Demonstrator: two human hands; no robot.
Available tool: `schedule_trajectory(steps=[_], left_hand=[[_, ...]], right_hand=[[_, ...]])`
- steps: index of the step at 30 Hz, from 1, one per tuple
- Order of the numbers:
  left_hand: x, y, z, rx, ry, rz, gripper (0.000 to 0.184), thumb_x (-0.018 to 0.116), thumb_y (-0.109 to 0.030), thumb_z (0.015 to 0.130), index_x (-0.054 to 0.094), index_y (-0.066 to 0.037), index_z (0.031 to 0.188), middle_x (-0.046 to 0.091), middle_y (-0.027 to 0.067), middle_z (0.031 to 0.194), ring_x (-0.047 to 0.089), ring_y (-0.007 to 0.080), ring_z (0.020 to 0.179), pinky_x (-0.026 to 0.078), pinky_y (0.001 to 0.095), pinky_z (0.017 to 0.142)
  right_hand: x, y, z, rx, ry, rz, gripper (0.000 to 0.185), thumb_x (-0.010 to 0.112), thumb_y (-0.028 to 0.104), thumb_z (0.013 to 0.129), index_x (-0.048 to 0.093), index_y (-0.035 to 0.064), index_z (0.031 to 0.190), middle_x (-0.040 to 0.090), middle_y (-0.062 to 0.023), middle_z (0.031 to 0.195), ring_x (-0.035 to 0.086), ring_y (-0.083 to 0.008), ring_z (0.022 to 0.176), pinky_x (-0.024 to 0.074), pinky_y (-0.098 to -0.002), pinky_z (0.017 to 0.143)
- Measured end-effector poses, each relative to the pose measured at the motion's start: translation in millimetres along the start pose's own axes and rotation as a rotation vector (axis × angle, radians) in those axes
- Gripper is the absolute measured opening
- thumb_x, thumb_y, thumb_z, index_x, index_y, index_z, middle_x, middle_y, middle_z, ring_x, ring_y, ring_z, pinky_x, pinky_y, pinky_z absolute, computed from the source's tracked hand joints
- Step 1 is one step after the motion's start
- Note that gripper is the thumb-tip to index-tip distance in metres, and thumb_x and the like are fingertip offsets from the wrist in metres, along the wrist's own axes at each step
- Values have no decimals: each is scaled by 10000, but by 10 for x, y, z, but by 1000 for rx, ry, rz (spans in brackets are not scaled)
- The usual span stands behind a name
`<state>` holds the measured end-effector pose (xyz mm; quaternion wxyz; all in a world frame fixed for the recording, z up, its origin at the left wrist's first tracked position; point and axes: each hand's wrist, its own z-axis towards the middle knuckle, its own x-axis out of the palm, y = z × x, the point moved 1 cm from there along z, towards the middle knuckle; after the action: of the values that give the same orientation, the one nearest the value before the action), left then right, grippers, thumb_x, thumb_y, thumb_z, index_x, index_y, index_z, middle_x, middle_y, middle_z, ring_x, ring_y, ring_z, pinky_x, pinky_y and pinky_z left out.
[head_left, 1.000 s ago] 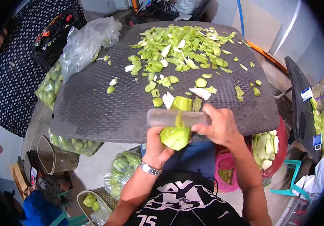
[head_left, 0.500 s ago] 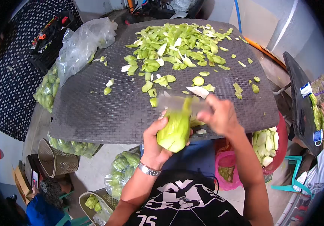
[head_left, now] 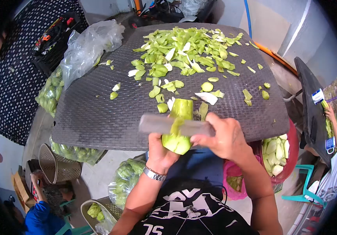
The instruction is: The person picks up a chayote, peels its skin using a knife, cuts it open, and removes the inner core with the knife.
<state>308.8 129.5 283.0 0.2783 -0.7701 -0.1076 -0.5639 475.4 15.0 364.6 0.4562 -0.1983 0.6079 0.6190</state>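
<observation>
My left hand point(head_left: 161, 153), with a metal watch at the wrist, is closed around the lower end of a green vegetable point(head_left: 182, 109) at the table's near edge. My right hand point(head_left: 225, 135) grips a wide blade point(head_left: 158, 124), slightly blurred, which lies across the vegetable's middle. A strip of peel shows over the blade. The blade hides part of the vegetable, and its handle is covered by my fingers. Beyond the hands, loose peels point(head_left: 184, 45) are heaped on the dark woven table point(head_left: 94, 113), with scattered pieces nearer to me.
Clear plastic point(head_left: 90, 45) lies at the table's left. Below are bagged green vegetables point(head_left: 127, 180), baskets point(head_left: 59, 166), a pink bag point(head_left: 233, 172) and a red basin point(head_left: 291, 156) of peeled pieces. One person point(head_left: 43, 215) is at lower left; another's arm point(head_left: 336, 125) reaches a side table.
The blade has moved back toward me over the vegetable and left of its earlier place. The vegetable has tipped away from me again. At lower left, the person's arm is now raised.
</observation>
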Motion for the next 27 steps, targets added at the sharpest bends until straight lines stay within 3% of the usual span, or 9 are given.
schedule_trajectory(steps=[3, 7, 8, 12, 16, 18, 22, 25, 27], left_hand=[[24, 69, -9, 19, -76, 239, 769, 527, -592, 1004, 479, -25, 1520, 556, 221, 1505, 567, 383, 1367, 451, 483, 1174], [-99, 75, -39, -73, 175, 75, 750, 636, -622, 951, 462, -163, 1517, 562, 136, 1480, 653, 364, 1223, 593, 579, 928], [-103, 112, -34, -12, 110, 49, 743, 653, -568, 952, 479, -100, 1503, 603, 167, 1415, 676, 406, 1153, 626, 585, 816], [32, -21, -48, -73, 88, 50, 707, 661, -448, 944, 516, 24, 1451, 669, 237, 1252, 695, 452, 1057, 651, 530, 781], [-38, -62, -83, -53, 131, 48, 754, 623, -516, 948, 480, -34, 1510, 654, 228, 1284, 680, 442, 1055, 592, 540, 761], [3, -104, -30, -9, 85, 162, 745, 625, -515, 945, 492, -34, 1499, 659, 214, 1283, 677, 415, 1084, 593, 550, 773], [-91, -88, 10, -40, 147, 116, 638, 656, -373, 950, 486, -78, 1490, 651, 172, 1302, 680, 383, 1146, 620, 519, 884], [-170, 43, 82, 15, -120, 39, 594, 590, -424, 1003, 530, -59, 1467, 658, 166, 1363, 655, 343, 1216, 543, 514, 1033], [-140, 34, 53, 54, -73, 111, 552, 579, -394, 1019, 540, -65, 1461, 651, 178, 1380, 642, 350, 1245, 505, 490, 1097]], right_hand=[[91, -12, 12, -138, -47, -120, 720, 745, 752, 805, 585, 51, 849, 648, -188, 628, 703, -419, 626, 559, -502, 594], [12, -118, 137, -199, -2, -70, 746, 740, 773, 789, 582, 49, 877, 658, -183, 636, 696, -417, 614, 565, -497, 594], [16, -202, 157, -195, 35, -79, 725, 744, 760, 793, 614, 56, 911, 680, -187, 678, 707, -407, 639, 572, -485, 614], [-70, -590, 267, -39, -104, -147, 661, 723, 710, 848, 650, 59, 937, 671, -192, 711, 712, -394, 681, 548, -464, 638], [-188, -1000, 358, 357, -52, -170, 654, 712, 678, 881, 656, 27, 891, 691, -220, 756, 729, -398, 728, 545, -469, 669], [-239, -999, 348, 387, -23, -51, 685, 697, 692, 886, 643, 9, 868, 682, -228, 733, 723, -408, 713, 536, -483, 656], [-39, -235, 140, 86, 82, -25, 728, 679, 755, 859, 634, 29, 877, 652, -223, 653, 714, -432, 685, 552, -523, 656], [117, -32, 83, -111, 59, -78, 734, 724, 772, 807, 604, 52, 890, 631, -196, 619, 697, -435, 643, 559, -521, 633], [178, -38, 102, -227, -33, -94, 717, 770, 737, 792, 579, 53, 888, 575, -161, 579, 654, -420, 573, 523, -490, 558]])
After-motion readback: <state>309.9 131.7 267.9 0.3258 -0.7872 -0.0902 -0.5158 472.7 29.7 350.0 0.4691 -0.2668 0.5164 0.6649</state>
